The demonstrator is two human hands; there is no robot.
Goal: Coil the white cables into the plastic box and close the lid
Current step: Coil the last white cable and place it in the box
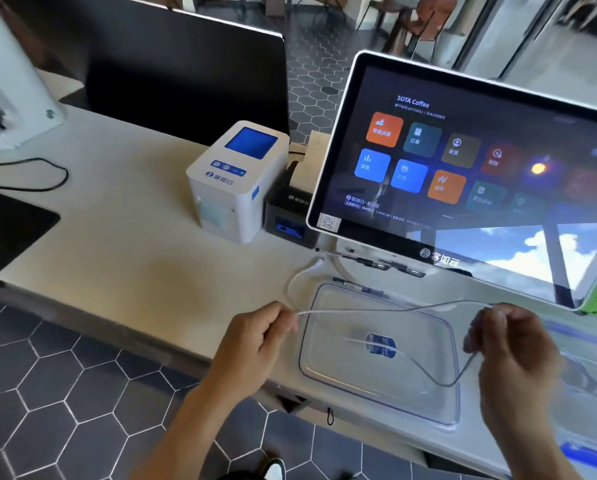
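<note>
Both hands, left (259, 336) and right (508, 341), held a pinching grip on the white cable (376, 310) stretched above the clear lid (331, 375) on the counter (134, 244).

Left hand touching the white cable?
Touching. The head view shows the left hand pinching the white cable at its fingertips; the cable runs straight from them across to the right hand.

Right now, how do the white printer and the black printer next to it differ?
The white printer is taller, with a lit blue screen on its sloped top; the black printer is lower and shows no screen. The white printer stands in the open; the black printer is partly tucked behind the touchscreen. Both sit on the counter and bear the same logo.
</note>
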